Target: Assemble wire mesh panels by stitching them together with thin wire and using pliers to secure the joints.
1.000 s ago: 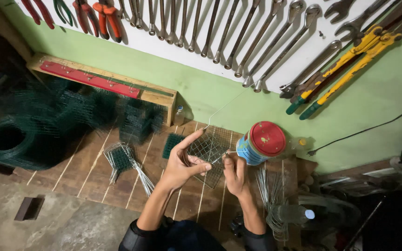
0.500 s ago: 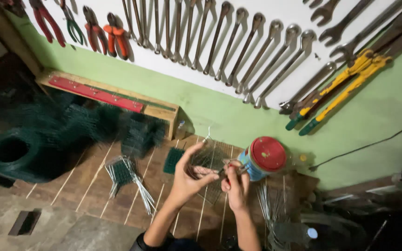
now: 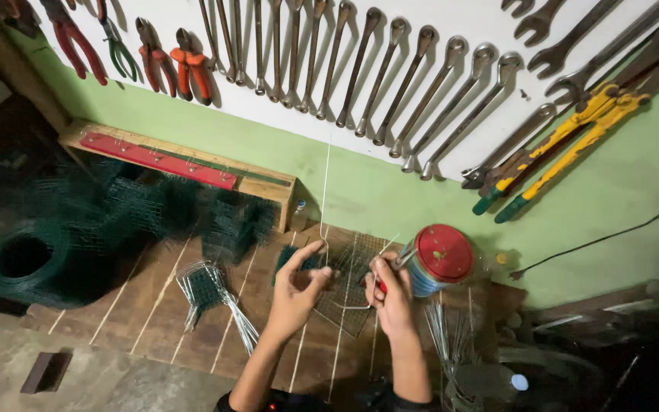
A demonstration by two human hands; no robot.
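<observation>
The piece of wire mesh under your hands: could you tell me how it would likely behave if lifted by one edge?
The wire mesh panel looks thin and open-gridded, so it is probably light and would likely flex or sag rather than stay flat. The left hand pins a long thin wire rising from it; that would probably wobble. Cut ends may snag fingers.

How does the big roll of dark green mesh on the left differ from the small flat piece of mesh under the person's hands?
The rolled dark green wire mesh is wound into a thick coil with an open core; the flat grey wire mesh panel lies spread out on the wooden boards. The roll looks far bulkier than the panel. No hand touches the roll, while the left hand and right hand work over the panel. Both are wire grid.
</observation>
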